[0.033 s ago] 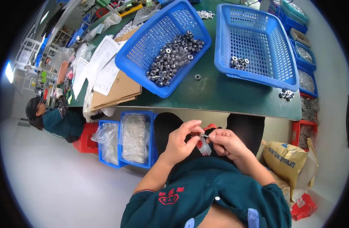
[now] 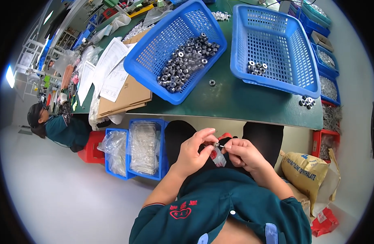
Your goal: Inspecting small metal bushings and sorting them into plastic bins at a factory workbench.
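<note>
My left hand [image 2: 194, 152] pinches a small metal ring-like part [image 2: 216, 144] between thumb and fingers, above my lap. Close beside it, the fingertips of my right hand [image 2: 246, 152] close on a thin light-coloured pin-like piece [image 2: 222, 146] that points at the part. The fingers partly cover both, so whether they touch I cannot tell. Beyond my hands, the left blue basket [image 2: 148, 79] holds many dark and silver ring parts [image 2: 183, 61]. A few similar rings [image 2: 257, 68] lie in the right blue basket [image 2: 276, 84]. One single ring [image 2: 212, 82] sits on the table between the baskets.
The green table's front edge [image 2: 219, 116] runs just beyond my hands. Several rings [image 2: 307, 101] stand near its right corner. Cardboard [image 2: 126, 101] and papers lie left. Below are blue crates of rods [image 2: 144, 150]; a yellow sack [image 2: 305, 168] is at right. Another person [image 2: 67, 126] sits far left.
</note>
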### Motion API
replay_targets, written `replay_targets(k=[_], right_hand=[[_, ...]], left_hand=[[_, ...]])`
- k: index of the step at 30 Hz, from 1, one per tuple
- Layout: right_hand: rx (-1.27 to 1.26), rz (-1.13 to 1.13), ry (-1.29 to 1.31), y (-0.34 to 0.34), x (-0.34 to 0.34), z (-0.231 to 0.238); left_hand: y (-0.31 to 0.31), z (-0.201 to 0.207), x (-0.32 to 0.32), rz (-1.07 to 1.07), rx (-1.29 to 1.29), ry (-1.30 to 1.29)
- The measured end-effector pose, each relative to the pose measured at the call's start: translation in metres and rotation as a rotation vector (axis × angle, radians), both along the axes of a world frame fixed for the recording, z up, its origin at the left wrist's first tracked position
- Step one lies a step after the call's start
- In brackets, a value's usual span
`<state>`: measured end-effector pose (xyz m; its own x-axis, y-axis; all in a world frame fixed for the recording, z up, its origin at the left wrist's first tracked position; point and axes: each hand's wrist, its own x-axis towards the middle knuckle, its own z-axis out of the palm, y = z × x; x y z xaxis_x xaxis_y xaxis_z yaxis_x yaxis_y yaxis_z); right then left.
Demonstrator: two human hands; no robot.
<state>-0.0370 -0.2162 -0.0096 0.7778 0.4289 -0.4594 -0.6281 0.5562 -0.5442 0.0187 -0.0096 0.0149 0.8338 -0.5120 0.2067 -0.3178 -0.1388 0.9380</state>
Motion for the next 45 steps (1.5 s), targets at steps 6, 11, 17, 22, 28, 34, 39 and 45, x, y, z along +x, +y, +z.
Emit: replay_targets(k=[6, 11, 17, 22, 28, 34, 39, 45], right_hand=[[-0.697, -0.132, -0.425, 0.014, 0.000, 0.014], [-1.182, -0.215, -0.900, 0.007, 0.008, 0.016], [-1.515, -0.183, -1.275, 0.002, 0.010, 0.022], [-0.884, -0.250, -0.666, -0.011, 0.016, -0.006], [-1.290, -0.053, -0.758, -0.001, 0.029, -0.105], [-1.436, 0.032, -0.846, 0.007, 0.043, -0.135], [-1.453, 0.016, -0.800, 0.005, 0.047, -0.144], [-1.459, 0.007, -0.777, -0.001, 0.044, -0.135]], left_hand=[[-0.005, 0.007, 0.005, -0.069, 0.171, -0.263], [-0.014, 0.011, 0.013, -0.114, 0.231, -0.360], [-0.017, 0.016, 0.012, -0.155, 0.420, -0.458], [-0.031, 0.057, 0.033, -0.116, 0.521, -0.749], [-0.110, 0.129, 0.112, -0.233, 0.217, -0.811], [-0.214, 0.077, 0.198, -0.576, 0.743, -0.608], [-0.247, 0.039, 0.216, -0.592, 0.975, -0.583], [-0.207, 0.087, 0.195, -0.212, 0.465, -0.797]])
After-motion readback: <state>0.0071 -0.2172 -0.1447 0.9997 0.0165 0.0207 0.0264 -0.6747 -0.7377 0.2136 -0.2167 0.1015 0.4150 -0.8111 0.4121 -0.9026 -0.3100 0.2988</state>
